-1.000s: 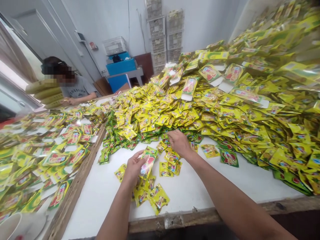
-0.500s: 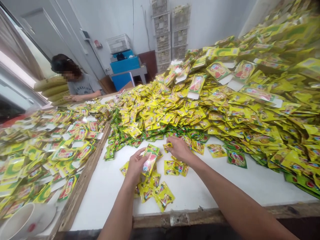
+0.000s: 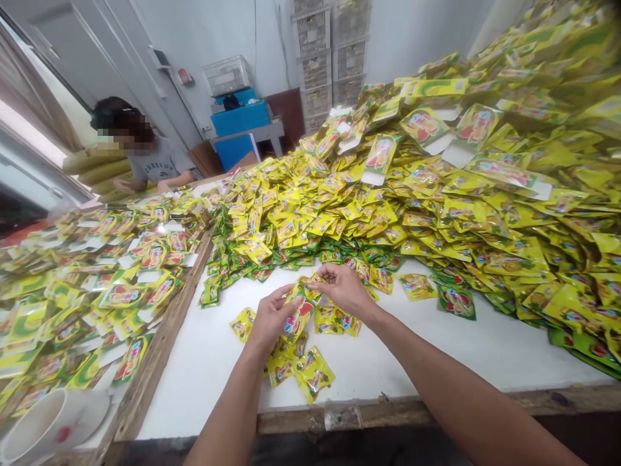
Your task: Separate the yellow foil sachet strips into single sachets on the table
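My left hand [image 3: 270, 321] is closed around a small green-and-yellow carton [image 3: 299, 318] with a red fruit picture, held tilted above the white tabletop. At the carton's upper end, my right hand [image 3: 347, 288] pinches a small yellow sachet [image 3: 315, 281] between thumb and fingers. Whether the sachet is partly inside the carton I cannot tell. Below the hands lie several loose yellow sachets [image 3: 314, 374], and a few more [image 3: 334, 320] rest under my right wrist. Green sachets [image 3: 457, 301] lie farther right.
A large heap of yellow sachets [image 3: 436, 213] rises behind and to the right, with cartons [image 3: 381, 155] on it. Left of a wooden divider [image 3: 167, 333] is a spread of cartons [image 3: 123, 294] and a white mug [image 3: 55, 417]. Another person [image 3: 162, 162] works at the far left.
My right hand has moved left with the yellow sachet, from beside the heap to the upper end of the carton. The carton stays in my left hand.
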The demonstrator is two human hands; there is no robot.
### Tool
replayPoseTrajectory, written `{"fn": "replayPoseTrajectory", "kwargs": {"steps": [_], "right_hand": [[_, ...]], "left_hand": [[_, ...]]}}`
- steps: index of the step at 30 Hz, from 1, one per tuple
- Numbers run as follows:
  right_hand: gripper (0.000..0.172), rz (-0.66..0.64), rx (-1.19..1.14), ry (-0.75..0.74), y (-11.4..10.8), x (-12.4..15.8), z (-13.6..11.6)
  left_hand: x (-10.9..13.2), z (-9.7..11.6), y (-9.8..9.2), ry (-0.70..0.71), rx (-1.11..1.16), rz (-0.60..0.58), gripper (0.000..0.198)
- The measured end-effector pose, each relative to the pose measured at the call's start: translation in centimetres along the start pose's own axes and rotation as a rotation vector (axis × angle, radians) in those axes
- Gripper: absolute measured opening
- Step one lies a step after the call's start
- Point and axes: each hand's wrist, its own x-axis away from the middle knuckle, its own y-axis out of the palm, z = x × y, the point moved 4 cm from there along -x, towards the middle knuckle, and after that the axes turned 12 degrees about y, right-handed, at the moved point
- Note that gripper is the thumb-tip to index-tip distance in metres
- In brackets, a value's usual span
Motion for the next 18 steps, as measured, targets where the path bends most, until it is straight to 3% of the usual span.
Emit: {"fn": "replayPoseTrajectory", "kwargs": {"steps": [6,10,14,18], "right_hand": [[0.012,0.249,0.157,-0.357,-0.8,1.1,-0.9],[0.006,0.342,0.209,-0.324,-1.7,0.6,-0.2],[0.026,0.33,0.55,-0.463,-1.1,0.2,0.0],[0.025,0.142,0.957,-0.456,1.0,-0.1,0.5]], "left_hand": [[-0.2,0.0,-0.4,0.036,-0.041,0.064,0.061],[-0.2,0.2,-0.9,0.049,0.0,0.168,0.055],[-0.1,1.1,-0.9,0.05,0.248,0.183,0.05],[0.0,1.7,-1.0,0.079,0.321,0.243,0.051]]}}
